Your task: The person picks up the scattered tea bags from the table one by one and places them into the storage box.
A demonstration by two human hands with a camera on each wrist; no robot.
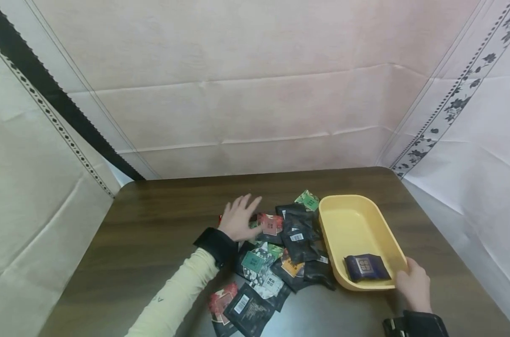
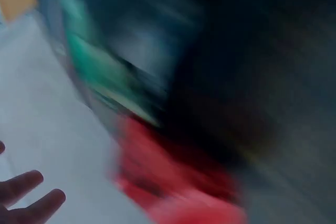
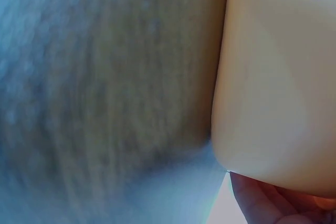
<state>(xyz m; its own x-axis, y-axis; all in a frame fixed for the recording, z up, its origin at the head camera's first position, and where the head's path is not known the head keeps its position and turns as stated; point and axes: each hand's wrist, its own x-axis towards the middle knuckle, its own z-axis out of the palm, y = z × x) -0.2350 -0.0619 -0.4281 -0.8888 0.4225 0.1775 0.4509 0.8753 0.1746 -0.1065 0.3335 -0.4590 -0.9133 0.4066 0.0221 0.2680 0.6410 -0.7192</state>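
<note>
A pile of small foil packets (image 1: 280, 252), black, red, green and orange, lies in the middle of the dark wooden table (image 1: 153, 234). My left hand (image 1: 239, 217) is spread flat over the pile's far left end, fingers straight, beside a red packet (image 1: 270, 224). A yellow oblong tray (image 1: 351, 224) stands right of the pile with one dark blue packet (image 1: 366, 267) in it. My right hand (image 1: 412, 282) grips the tray's near right corner. In the left wrist view, blurred red and green packets (image 2: 173, 182) fill the frame, with fingertips (image 2: 31, 198) at lower left. The right wrist view shows the tray wall (image 3: 278, 77) up close.
Pale cloth walls enclose the table on three sides. The table's left half and far strip are bare wood. Two packets (image 1: 238, 306) lie near the front edge by my left sleeve.
</note>
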